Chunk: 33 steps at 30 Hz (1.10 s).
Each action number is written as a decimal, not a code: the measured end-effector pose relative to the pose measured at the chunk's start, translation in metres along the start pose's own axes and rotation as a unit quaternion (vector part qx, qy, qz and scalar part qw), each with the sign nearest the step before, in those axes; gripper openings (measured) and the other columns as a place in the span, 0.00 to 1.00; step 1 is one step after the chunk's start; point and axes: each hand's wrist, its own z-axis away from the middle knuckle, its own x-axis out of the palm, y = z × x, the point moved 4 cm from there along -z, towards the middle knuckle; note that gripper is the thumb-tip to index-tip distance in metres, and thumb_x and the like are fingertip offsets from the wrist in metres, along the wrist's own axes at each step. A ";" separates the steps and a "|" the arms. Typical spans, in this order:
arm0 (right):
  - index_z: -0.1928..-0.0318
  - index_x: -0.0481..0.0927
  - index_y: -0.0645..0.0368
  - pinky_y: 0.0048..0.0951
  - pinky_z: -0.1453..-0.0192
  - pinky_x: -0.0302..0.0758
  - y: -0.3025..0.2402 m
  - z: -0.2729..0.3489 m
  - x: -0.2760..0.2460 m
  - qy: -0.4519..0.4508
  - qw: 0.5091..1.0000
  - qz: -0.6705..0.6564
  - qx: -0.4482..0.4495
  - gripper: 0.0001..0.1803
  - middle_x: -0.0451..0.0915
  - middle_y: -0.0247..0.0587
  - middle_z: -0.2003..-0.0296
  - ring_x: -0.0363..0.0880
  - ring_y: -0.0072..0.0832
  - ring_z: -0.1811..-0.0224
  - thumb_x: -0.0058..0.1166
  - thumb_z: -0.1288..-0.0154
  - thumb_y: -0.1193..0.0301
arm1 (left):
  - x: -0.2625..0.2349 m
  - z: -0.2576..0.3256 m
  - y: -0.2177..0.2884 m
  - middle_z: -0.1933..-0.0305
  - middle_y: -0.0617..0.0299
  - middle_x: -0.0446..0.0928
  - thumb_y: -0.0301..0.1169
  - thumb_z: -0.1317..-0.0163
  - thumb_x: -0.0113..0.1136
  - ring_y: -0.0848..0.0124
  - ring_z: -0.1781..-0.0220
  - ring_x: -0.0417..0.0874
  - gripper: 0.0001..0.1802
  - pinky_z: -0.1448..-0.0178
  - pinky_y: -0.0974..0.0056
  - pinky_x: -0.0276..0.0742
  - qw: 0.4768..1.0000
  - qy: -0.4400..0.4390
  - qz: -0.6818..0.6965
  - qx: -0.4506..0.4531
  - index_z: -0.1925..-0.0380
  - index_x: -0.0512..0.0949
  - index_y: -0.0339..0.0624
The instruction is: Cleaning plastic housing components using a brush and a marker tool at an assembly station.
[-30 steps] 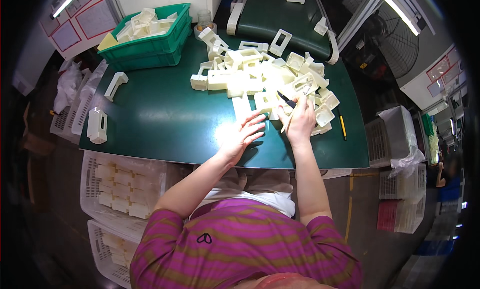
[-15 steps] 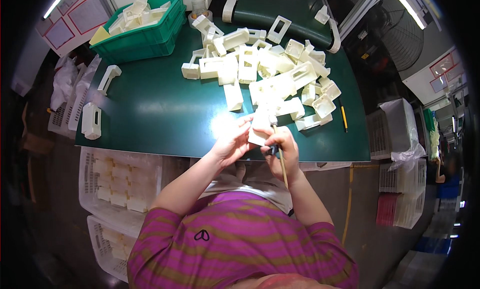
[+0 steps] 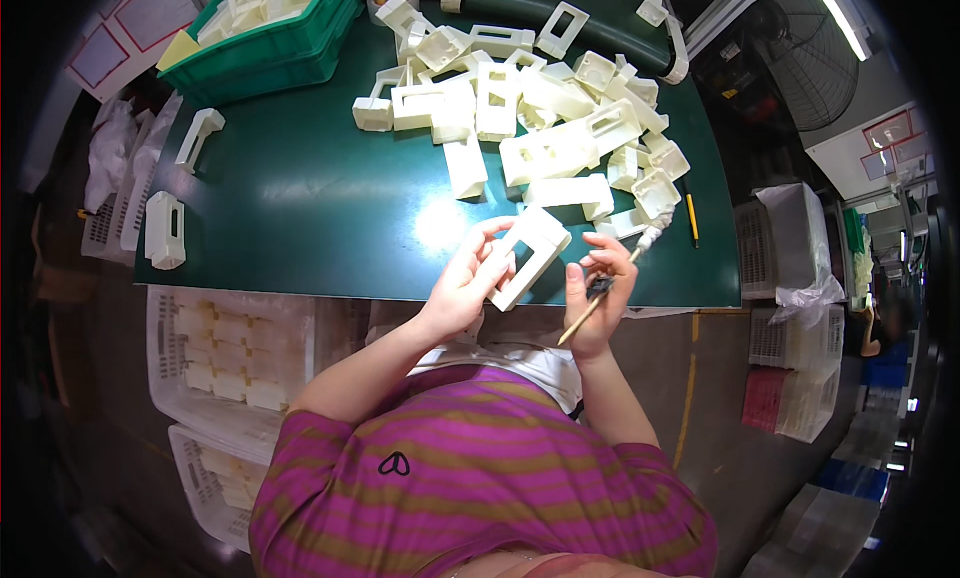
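Note:
My left hand (image 3: 472, 276) grips a cream plastic housing (image 3: 545, 240) with a rectangular opening, tilted above the table's near edge. To its right, my right hand (image 3: 605, 293) holds a thin wooden stick (image 3: 628, 268) whose far end is wrapped in white material. A small black piece (image 3: 598, 286) also sits between the right fingers; its kind is unclear. The stick and the housing are apart. Beyond both hands lies a heap of similar cream housings (image 3: 545, 153) on the green table (image 3: 300, 218).
Two housings stand at the left, one a slotted block (image 3: 165, 231). A green crate (image 3: 290, 73) of cream parts is at the back left, a dark conveyor belt (image 3: 560, 23) at the back. A yellow pencil-like stick (image 3: 692, 221) lies right. White baskets (image 3: 170, 368) stand below the table.
My hands have moved apart. The stick has come away from the housing to the right, its wrapped end now pointing up and right. The housing is turned so its opening shows.

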 end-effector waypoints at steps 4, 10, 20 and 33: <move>0.54 0.65 0.57 0.18 0.63 0.63 0.008 -0.004 -0.003 -0.018 0.998 0.014 0.050 0.22 0.69 0.41 0.51 0.65 0.19 0.64 0.51 0.50 0.85 | -0.002 0.006 0.000 0.65 0.65 0.68 0.27 0.36 0.45 0.80 0.65 0.69 0.25 0.59 0.73 0.67 1.000 -0.013 -0.010 0.014 0.40 0.55 0.40; 0.55 0.69 0.60 0.21 0.59 0.67 0.013 -0.003 0.005 -0.079 0.995 0.028 0.060 0.22 0.72 0.37 0.57 0.68 0.23 0.65 0.53 0.53 0.87 | 0.007 0.011 0.017 0.65 0.66 0.66 0.25 0.37 0.43 0.80 0.67 0.67 0.24 0.60 0.74 0.66 0.992 -0.027 -0.124 0.011 0.40 0.56 0.38; 0.58 0.70 0.60 0.23 0.59 0.67 0.009 -0.001 0.002 -0.104 0.991 0.002 0.086 0.19 0.73 0.36 0.62 0.68 0.23 0.66 0.53 0.52 0.86 | 0.008 0.013 0.016 0.65 0.63 0.69 0.25 0.39 0.46 0.79 0.68 0.69 0.23 0.61 0.73 0.68 0.990 0.011 -0.137 0.039 0.42 0.59 0.41; 0.58 0.71 0.61 0.19 0.66 0.67 0.004 -0.002 0.003 -0.116 0.989 0.034 0.081 0.19 0.72 0.34 0.65 0.68 0.20 0.70 0.52 0.53 0.88 | 0.015 0.014 0.028 0.62 0.64 0.64 0.24 0.43 0.53 0.79 0.62 0.67 0.31 0.55 0.73 0.66 0.988 -0.010 -0.152 -0.001 0.40 0.54 0.38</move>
